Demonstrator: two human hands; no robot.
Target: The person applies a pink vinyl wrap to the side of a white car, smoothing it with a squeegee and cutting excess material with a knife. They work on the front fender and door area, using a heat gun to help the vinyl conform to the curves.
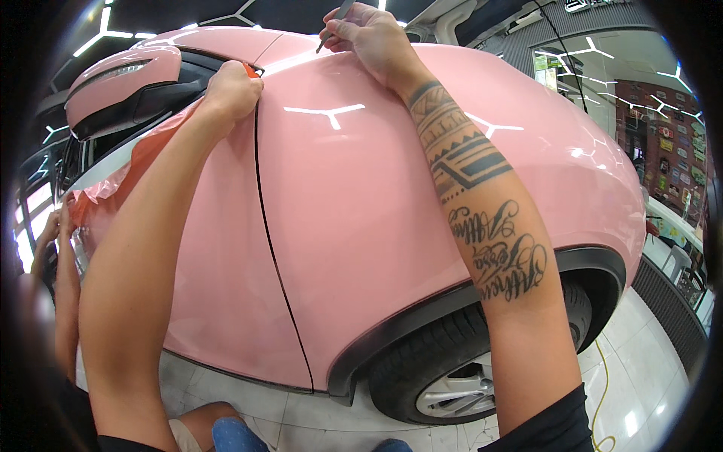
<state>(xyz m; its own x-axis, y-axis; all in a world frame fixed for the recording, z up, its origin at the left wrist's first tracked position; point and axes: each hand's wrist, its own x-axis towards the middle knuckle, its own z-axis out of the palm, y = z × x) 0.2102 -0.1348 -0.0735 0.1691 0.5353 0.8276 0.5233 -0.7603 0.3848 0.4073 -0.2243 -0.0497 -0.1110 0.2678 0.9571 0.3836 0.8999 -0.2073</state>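
Observation:
A glossy pink car fender [361,181] fills the middle, with a dark door gap running down its left side. My left hand [232,94] is closed at the top of this gap, below the windscreen corner. Loose pink-red film [154,147] trails along the window edge up to that hand, and a bit of orange shows at its fingertips. Above the fender's top edge, my right hand [374,45] pinches a slim grey craft knife [337,21]. The knife's tip points down at the pink surface, close to it; whether it touches I cannot tell.
A pink and black side mirror [124,90] juts out at the upper left. Another person's hands [56,226] are at the film's far left end. Below stand the front wheel [452,384] and its black arch. A yellow cable [605,384] lies on the tiled floor.

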